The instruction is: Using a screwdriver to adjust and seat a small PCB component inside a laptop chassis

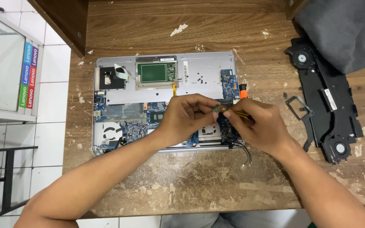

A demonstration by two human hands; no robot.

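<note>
Both hands meet over the right part of an open laptop that lies flat on a worn wooden table. The left hand comes in from the left, and its fingers are pinched together on a tiny green part, which sits right at the fingertips, just above the blue circuit board. The right hand comes in from the right and is closed around a thin yellow tool. The tool lies almost flat, with its long side running from right to left, and its tip points at the small green part. So the little part is between the two hands, touching the left fingers and just beside the tip of the tool. The left hand is the one that has it; the right hand only reaches it through the tool. The spot is small and partly hidden by fingers, so I cannot tell for sure if the tip touches the part or stops just short of it. Near the hands, a small orange piece pokes out at the laptop's right edge, and grey wires curl out at the bottom. Well apart, on the right of the table, lies a black cover with two round fans, with a grey cloth above it.
</note>
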